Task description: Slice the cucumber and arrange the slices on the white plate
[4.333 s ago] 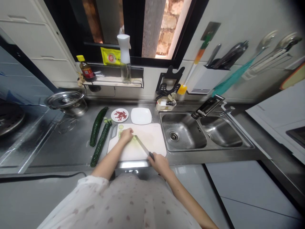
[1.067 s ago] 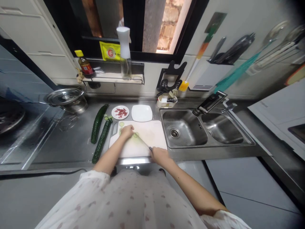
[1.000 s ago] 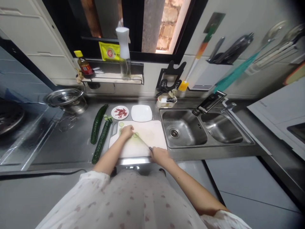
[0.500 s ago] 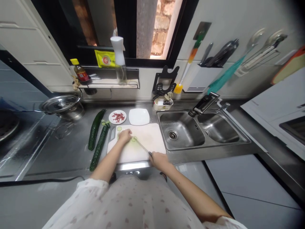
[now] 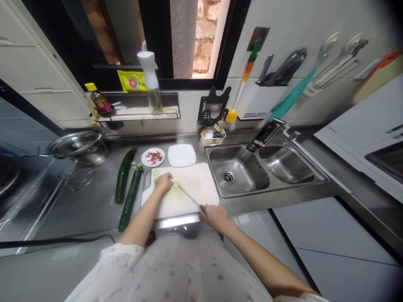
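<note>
My right hand [image 5: 214,217] is wrapped round the dark handle of a knife [image 5: 190,197], whose blade runs forward and left over the white cutting board [image 5: 195,197]. The blade's tip is at a thin round cucumber slice [image 5: 176,185]. My left hand [image 5: 164,183] has its fingers bent on the board, the fingertips right beside that slice; whatever is under them is hidden. Another cucumber slice [image 5: 156,172] lies at the board's upper left, by its grey handle. Left of the board are a whole cucumber [image 5: 125,176] and a second cucumber [image 5: 130,199], with small cut pieces [image 5: 137,166] near their far ends.
Behind the board stand a plate with chopped red bits [image 5: 145,160] and a white square plate [image 5: 181,155]. A double steel sink [image 5: 242,180] with a black faucet [image 5: 262,136] adjoins on the right. A lidded steel pot [image 5: 85,151] and a wire rack [image 5: 78,180] are at left.
The knife has drawn back slightly to the right and toward me, its tip shifting at the slice. My left hand stays about where it was. The whole view has shifted a little.
</note>
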`<state>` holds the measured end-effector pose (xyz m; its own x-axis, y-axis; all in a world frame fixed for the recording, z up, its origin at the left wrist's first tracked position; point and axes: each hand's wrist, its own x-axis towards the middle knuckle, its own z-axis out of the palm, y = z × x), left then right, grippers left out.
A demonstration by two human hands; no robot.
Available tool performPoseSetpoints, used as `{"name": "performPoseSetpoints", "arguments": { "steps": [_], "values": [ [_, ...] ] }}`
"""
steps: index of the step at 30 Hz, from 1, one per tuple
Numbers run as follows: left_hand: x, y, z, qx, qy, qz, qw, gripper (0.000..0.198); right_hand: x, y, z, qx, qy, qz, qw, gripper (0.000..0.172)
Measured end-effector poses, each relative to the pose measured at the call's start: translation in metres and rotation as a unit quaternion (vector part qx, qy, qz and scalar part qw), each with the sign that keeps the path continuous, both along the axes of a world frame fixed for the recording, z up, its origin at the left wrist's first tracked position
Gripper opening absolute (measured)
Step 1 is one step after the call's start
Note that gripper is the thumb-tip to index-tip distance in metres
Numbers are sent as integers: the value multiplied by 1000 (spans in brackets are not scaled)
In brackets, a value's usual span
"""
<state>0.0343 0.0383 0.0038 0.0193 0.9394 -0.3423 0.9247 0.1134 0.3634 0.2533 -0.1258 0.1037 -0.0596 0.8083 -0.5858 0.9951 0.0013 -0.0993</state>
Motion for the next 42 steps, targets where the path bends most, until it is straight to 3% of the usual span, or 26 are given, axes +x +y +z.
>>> {"name": "performPoseSetpoints", "arguments": {
  "steps": [22, 35, 42],
  "values": [
    [2, -6, 3, 14, 14, -4, 1000, 24, -12, 15, -9, 19, 16, -7, 1000, 36],
    [8, -27, -1, 54, -13, -26, 998, 27, 6, -8, -2, -13, 5, -28, 1000, 37],
    [14, -31, 3, 42, 7, -33, 999, 27, 12, -13, 1, 25, 14, -67, 997, 39]
  ]
}}
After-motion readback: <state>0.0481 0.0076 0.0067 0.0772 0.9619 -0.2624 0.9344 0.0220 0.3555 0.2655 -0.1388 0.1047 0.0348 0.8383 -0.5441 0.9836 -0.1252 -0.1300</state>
